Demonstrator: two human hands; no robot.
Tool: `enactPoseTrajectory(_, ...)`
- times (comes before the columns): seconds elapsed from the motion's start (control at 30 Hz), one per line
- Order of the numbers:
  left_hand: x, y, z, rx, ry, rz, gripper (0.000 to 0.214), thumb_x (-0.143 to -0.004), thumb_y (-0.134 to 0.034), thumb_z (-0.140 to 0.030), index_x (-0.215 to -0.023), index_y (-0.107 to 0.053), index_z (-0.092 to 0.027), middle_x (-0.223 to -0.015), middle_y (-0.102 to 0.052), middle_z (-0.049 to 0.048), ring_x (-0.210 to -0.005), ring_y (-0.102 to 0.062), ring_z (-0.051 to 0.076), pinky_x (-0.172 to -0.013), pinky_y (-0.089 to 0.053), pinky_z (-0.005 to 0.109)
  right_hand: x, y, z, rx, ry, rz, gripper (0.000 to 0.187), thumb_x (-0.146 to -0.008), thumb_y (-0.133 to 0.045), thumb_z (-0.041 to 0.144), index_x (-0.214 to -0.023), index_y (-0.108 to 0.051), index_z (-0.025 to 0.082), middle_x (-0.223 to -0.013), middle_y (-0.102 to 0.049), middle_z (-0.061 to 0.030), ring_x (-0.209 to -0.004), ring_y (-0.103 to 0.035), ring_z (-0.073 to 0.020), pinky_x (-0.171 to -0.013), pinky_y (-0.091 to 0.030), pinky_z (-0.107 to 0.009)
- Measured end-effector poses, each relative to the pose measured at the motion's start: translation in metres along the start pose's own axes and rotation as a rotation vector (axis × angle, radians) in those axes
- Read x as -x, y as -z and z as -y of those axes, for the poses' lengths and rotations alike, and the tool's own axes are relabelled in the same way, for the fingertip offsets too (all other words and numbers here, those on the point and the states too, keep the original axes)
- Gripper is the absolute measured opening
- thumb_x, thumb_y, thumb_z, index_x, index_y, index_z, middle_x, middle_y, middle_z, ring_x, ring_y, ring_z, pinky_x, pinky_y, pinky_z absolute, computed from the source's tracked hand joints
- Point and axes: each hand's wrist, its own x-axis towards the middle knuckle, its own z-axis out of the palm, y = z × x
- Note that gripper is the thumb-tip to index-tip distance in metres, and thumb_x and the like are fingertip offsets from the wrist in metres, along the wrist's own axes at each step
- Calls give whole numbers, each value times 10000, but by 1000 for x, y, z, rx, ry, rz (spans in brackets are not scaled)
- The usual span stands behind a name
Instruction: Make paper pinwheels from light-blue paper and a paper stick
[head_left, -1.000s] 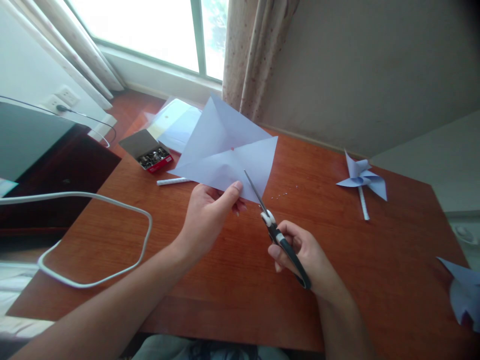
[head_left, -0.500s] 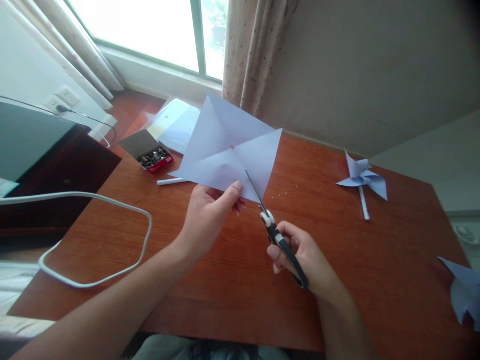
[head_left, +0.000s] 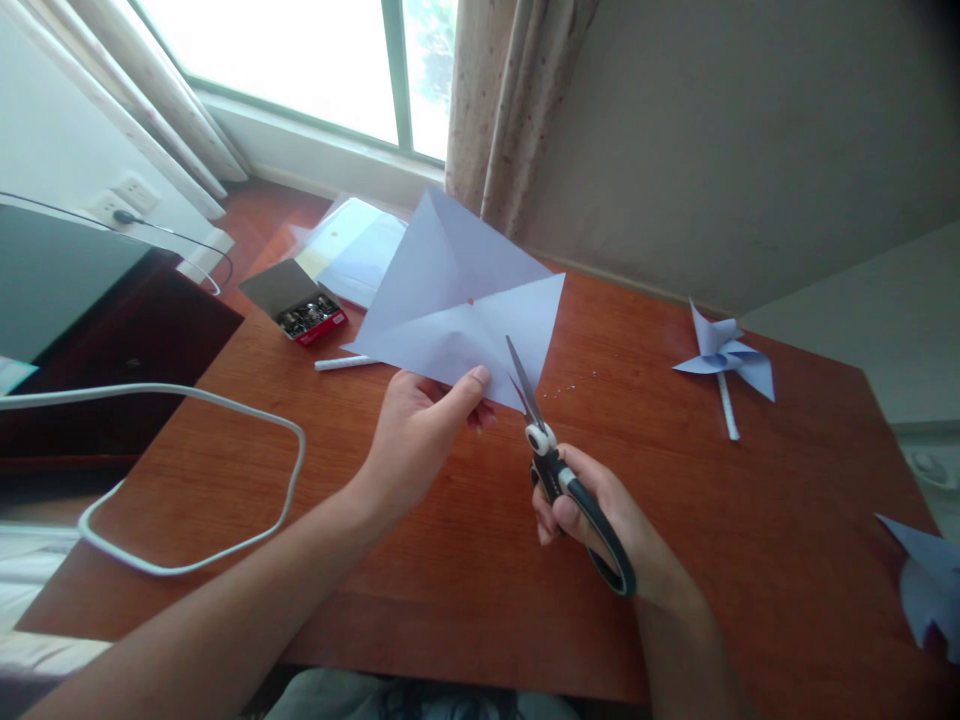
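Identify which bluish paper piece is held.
The broad bluish paper sheet, pinched by the left hand; the bluish paper pinwheel and the bluish paper piece at the right edge lie untouched.

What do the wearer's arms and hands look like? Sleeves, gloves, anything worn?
Left hand and right hand: bare, no gloves, rings or watch visible. Left forearm and right forearm: no sleeves in view, no visible markings.
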Motion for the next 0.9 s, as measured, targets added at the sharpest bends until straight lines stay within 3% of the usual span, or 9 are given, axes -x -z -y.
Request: enactPoseTrajectory(0.9,3,-4,-3,-138,20,156,206,-828,-691,-275,-680,-647,-139,-580,-661,4,-538,-603,122,-518,-480,210,0,0,1,-92,-27,40,513,-841,-684,652,-961,-499,189,-744,-609,-12,-676,-605,-151,-637,-447,-257)
